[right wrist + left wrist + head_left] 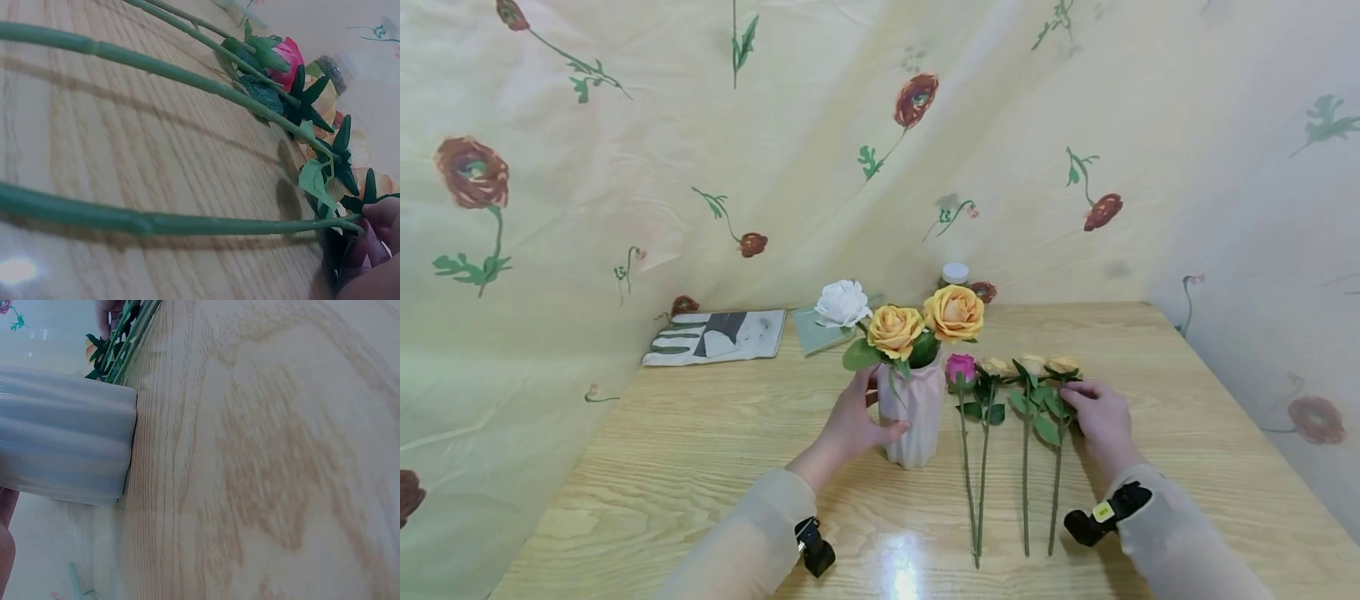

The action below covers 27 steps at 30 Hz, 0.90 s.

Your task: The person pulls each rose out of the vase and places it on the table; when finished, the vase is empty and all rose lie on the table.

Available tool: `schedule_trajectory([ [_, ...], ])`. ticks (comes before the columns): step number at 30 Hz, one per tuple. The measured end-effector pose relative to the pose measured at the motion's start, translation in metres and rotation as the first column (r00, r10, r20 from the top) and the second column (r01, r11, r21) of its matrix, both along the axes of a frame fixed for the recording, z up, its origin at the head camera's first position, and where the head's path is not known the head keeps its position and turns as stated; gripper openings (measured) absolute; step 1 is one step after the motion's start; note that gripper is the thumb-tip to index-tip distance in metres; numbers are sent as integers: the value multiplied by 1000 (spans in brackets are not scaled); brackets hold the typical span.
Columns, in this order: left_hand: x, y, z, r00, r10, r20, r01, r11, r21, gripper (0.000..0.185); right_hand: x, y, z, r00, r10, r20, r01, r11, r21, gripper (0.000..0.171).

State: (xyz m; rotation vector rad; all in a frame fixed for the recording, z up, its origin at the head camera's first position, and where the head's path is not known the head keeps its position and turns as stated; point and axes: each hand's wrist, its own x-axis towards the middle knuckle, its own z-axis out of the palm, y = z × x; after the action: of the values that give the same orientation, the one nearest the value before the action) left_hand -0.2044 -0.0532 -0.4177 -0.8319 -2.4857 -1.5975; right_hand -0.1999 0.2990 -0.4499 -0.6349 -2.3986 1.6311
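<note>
My left hand (855, 421) holds the pale ribbed vase (917, 417) from its left side, thumb in front and fingers behind. The vase stands upright with a white rose (842, 303) and two orange-yellow roses (895, 331) in it. My right hand (1101, 417) pinches the rightmost peach rose (1064, 365) just under its bloom. In the right wrist view its green stem (250, 225) runs close above the wood. Beside it lie another peach rose (1032, 364), a third peach rose (996, 367) and a magenta rose (961, 368), stems toward me.
A white-and-grey glove (752, 333) lies at the back left of the wooden table (715, 467). Behind the vase are a green flat item (816, 332) and a white-lidded jar (955, 273). A flower-printed cloth (805, 150) hangs along the back.
</note>
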Motion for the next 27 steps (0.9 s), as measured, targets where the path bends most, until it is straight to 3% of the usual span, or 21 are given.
schedule_trajectory([
  [11,0,0,0,1000,4,7,-4,1000,-6,82,14,4,15,996,89,23,-90,994,57,53],
  [20,-1,0,-2,999,22,23,-21,1000,-18,83,21,-8,33,990,110,-92,-122,984,-127,52],
  [27,1,1,0,999,30,36,-29,999,-24,82,20,-31,51,948,206,-244,-262,939,-224,45],
])
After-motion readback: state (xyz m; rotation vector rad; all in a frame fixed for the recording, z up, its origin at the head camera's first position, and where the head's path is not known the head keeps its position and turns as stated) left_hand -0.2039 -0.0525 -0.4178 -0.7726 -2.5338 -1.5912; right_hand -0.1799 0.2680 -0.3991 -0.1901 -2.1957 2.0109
